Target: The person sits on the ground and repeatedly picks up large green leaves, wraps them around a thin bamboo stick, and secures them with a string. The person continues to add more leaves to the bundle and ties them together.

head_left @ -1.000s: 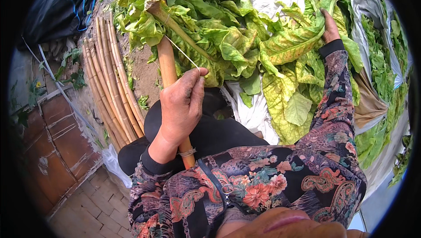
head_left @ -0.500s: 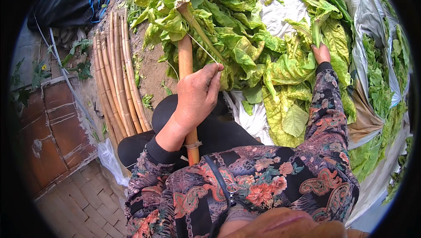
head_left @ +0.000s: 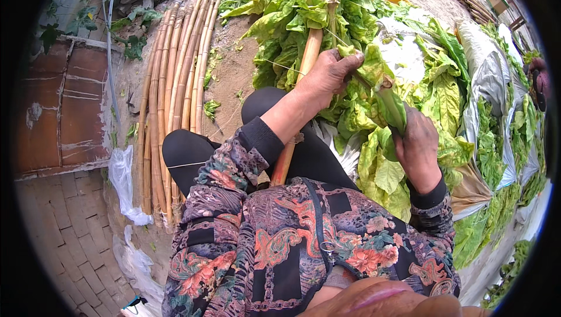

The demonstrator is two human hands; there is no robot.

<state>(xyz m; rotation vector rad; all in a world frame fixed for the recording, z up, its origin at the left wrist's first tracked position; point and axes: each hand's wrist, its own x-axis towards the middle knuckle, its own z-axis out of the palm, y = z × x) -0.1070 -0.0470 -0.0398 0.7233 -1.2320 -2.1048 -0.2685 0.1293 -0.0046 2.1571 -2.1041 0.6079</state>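
1. Head view, hands. The left hand sits at about 12 o'clock from the person's chest, its fingers curled and pinching the stem end of a green leaf bunch against a thin string beside the bamboo pole. The right hand is at roughly 2 o'clock, fingers wrapped shut around the lower stalks of that same bunch; its fingertips are hidden, so how tightly they press cannot be told.

2. Head view, the worked things. The pole runs from the lap up toward 12 o'clock, where leaves already hang thick about it. The string stretches taut from the left hand out toward 11 o'clock. The bunch lies between the two hands, tilted, its blades drooping toward 3 o'clock.

3. Head view, surroundings. A stack of bamboo poles lies on the ground at 10 o'clock. A heap of loose leaves fills 1 to 3 o'clock over pale sheeting. A brick floor shows at 8 o'clock.

4. Judgement. The step in hand looks like tying a bunch onto the pole. The next move probably calls for looping the string round the stems while the right hand keeps them steady and snug against the pole.
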